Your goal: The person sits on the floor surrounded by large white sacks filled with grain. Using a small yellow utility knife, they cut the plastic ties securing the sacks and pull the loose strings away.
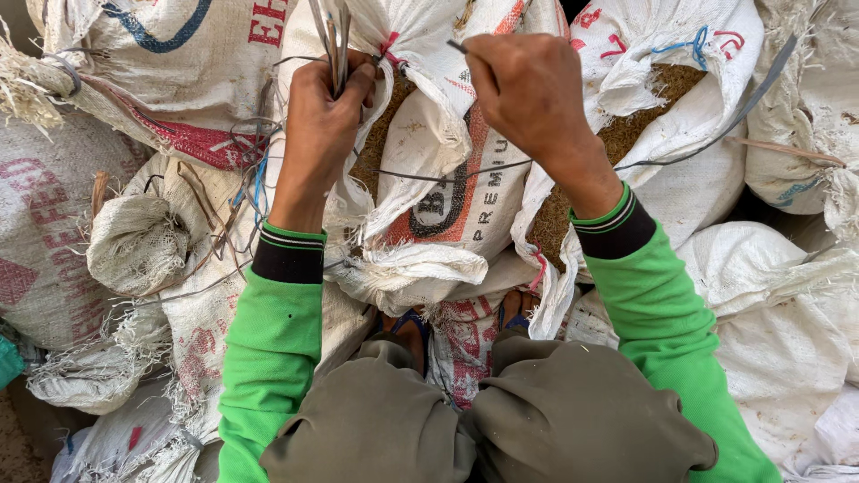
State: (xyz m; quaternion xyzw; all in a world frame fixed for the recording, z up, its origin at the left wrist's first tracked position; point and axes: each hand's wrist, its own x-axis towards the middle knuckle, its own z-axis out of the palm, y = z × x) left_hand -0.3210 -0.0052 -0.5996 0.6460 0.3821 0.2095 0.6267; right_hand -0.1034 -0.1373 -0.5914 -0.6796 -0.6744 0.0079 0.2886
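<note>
My left hand (320, 116) is closed around a bundle of thin grey plastic strips (335, 36) that stick up from the fist, and it presses against the gathered mouth of a white woven sack (438, 170). My right hand (528, 89) is pinched shut on a dark needle-like tool or strip end (457, 45) above the same sack. A long grey strip (716, 134) runs from below the right hand out to the right. Brown husk-like grain (626, 134) shows in the open sack mouths on both sides. Both arms wear green sleeves with dark cuffs.
Filled white woven sacks (134, 241) with red and blue printing surround me on every side. Loose strips and frayed threads (224, 197) lie on the sacks at left. My knees in olive trousers (501, 420) and my sandalled feet (412, 331) are at the bottom.
</note>
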